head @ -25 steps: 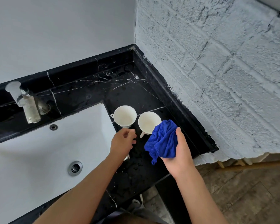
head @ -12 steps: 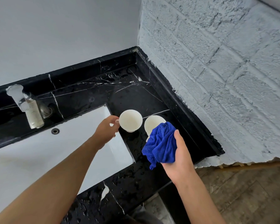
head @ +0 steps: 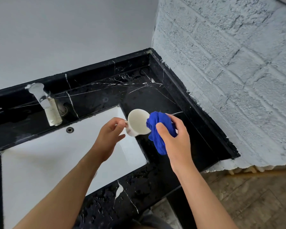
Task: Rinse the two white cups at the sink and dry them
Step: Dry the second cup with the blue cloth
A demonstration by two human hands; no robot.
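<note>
The left hand [head: 108, 139] pinches the handle of a white cup [head: 137, 122] — held tilted above the sink [head: 40, 162] corner. The right hand [head: 175, 138] grips a blue cloth [head: 157, 128] bunched against the cup's rim — second cup hidden.

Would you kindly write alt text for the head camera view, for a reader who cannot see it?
A left hand holds a white cup by its handle over the corner of a white sink, while the right hand presses a bunched blue cloth against its rim. A black marble counter and a tap surround them.
</note>
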